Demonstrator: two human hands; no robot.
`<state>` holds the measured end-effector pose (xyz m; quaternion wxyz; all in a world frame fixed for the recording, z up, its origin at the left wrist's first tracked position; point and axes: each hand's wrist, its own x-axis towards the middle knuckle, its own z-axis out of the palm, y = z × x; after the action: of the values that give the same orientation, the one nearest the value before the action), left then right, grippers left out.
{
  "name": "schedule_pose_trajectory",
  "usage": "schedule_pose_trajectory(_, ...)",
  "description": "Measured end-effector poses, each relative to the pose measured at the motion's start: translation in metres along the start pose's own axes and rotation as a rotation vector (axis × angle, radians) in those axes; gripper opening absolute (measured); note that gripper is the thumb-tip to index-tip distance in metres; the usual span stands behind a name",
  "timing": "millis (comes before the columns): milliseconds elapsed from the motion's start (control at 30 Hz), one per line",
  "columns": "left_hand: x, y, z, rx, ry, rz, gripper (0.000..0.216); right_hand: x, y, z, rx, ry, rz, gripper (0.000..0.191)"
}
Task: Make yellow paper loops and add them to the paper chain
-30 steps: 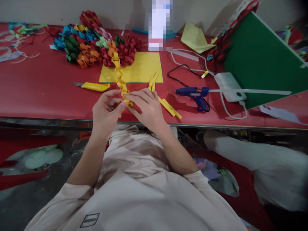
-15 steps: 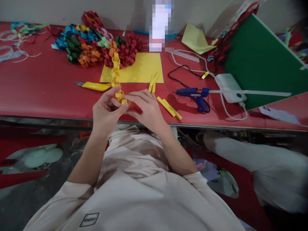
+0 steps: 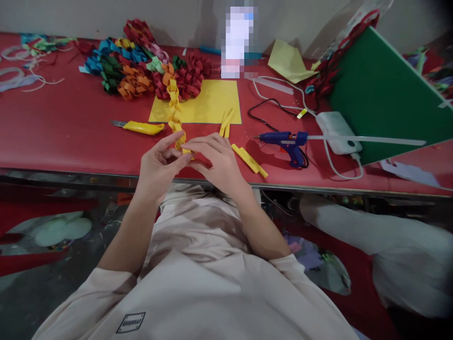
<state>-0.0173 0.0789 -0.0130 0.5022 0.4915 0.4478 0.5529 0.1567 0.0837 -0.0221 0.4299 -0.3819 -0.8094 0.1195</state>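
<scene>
A chain of yellow paper links (image 3: 174, 106) runs down from a heap of coloured paper chains (image 3: 132, 71) toward me. Its near end is pinched by my left hand (image 3: 159, 163), thumb and fingers closed on the last link. My right hand (image 3: 219, 158) meets it from the other side, fingertips closed on the same end link; the fingers partly hide it. Beside the right hand lie loose yellow paper strips (image 3: 249, 159), with more yellow strips (image 3: 226, 123) just beyond. Left of the chain rests a yellow utility knife (image 3: 144, 127) with its blade out.
On the red table (image 3: 71, 127), a yellow sheet (image 3: 219, 99) lies under part of the heap. To the right are a blue glue gun (image 3: 286, 141) with a long glue stick, a white power strip (image 3: 338, 132) with cables, and a leaning green board (image 3: 389, 94). Another person's leg (image 3: 347, 226) shows at right.
Both hands have shifted very slightly right with the chain's end, the left fingers drawing a little closer to the right. The camera view has moved slightly.
</scene>
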Motion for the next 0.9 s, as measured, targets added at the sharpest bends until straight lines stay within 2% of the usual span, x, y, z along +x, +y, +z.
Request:
schedule_pose_trajectory(133, 0.001, 0.0, 0.003, -0.032, 0.009, 0.001, 0.053, 0.001, 0.003, 0.004, 0.073, -0.007, -0.012, 0.033)
schedule_pose_trajectory(433, 0.002, -0.003, 0.001, -0.031, -0.049, 0.006, 0.045, 0.004, 0.008, 0.005, 0.145, 0.043, -0.036, 0.016)
schedule_pose_trajectory(667, -0.001, -0.002, 0.003, 0.018, -0.046, 0.054, 0.051, 0.004, 0.006, 0.0, 0.133, 0.072, -0.025, 0.025)
schedule_pose_trajectory(800, -0.009, -0.003, 0.001, 0.13, 0.024, 0.185, 0.045, 0.004, 0.003, 0.0, 0.188, 0.118, 0.006, 0.024)
schedule_pose_trajectory(900, -0.011, -0.007, -0.003, 0.28, 0.124, 0.374, 0.038, 0.004, 0.001, -0.001, 0.236, 0.144, 0.067, 0.025)
